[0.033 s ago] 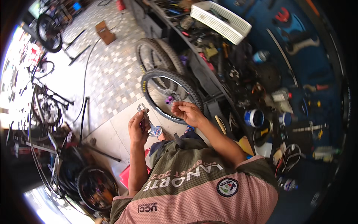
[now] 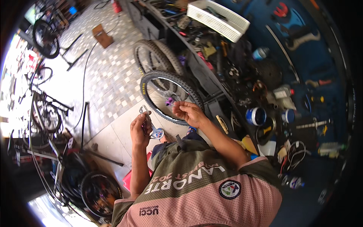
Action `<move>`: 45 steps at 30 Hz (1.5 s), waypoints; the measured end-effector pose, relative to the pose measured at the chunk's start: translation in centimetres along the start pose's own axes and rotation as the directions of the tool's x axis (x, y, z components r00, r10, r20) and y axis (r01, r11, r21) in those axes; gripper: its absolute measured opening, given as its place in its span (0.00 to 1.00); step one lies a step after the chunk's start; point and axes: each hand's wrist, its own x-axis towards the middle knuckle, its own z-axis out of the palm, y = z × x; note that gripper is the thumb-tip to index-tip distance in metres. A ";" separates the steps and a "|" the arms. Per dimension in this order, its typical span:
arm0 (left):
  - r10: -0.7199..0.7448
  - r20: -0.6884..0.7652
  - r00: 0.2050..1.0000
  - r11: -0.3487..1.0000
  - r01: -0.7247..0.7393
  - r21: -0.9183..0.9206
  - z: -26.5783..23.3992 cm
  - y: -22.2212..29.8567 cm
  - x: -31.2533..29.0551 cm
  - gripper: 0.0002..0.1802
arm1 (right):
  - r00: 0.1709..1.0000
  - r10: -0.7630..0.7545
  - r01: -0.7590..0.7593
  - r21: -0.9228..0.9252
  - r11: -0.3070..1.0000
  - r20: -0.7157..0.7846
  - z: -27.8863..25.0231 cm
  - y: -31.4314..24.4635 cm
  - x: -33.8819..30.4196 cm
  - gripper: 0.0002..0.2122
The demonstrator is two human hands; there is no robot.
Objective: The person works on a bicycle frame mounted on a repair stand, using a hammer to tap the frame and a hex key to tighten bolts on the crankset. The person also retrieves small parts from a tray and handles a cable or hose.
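My left hand (image 2: 139,129) is closed around a flat silver spanner (image 2: 156,133). Its hooked end sticks up past my fingertips, and a broad ring-shaped end hangs below. Something dark and purplish shows against the palm, too covered to name. My right hand (image 2: 190,113) is held at the same height, fingers curled and the thumb pressed to them; whatever lies in the pinch is hidden or too small to tell. Just beyond it a bicycle wheel (image 2: 145,92) with a purple hub (image 2: 169,101) leans near the workbench, apart from the spanner.
Two more wheels (image 2: 138,56) lean behind it. A long workbench (image 2: 204,77) on the right bears a white basket (image 2: 217,22), a blue-and-white tub (image 2: 256,116) and many tools. Bicycles and a black stand (image 2: 84,125) are on the left. A cardboard box (image 2: 102,36) lies on the tiles.
The whole scene has shifted slightly to the left in view. My right hand has moved a little; my left hand keeps its grip on the spanner.
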 end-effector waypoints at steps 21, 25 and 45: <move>-0.264 0.265 0.927 0.963 0.236 0.133 7.8 -4.2 4.6 0.13 | 0.945 -0.303 0.324 0.223 0.920 -0.121 -5.8 -5.3 -6.7 0.16; -0.242 0.222 0.944 0.966 0.213 0.148 7.6 -3.9 4.0 0.12 | 0.951 -0.272 0.296 0.175 0.939 -0.146 -7.1 -10.9 -5.5 0.21; -0.105 -0.147 0.983 0.993 0.111 0.028 3.8 -6.2 -2.5 0.17 | 0.577 -0.748 -0.186 -0.945 0.271 -0.328 -19.9 -34.4 15.8 0.24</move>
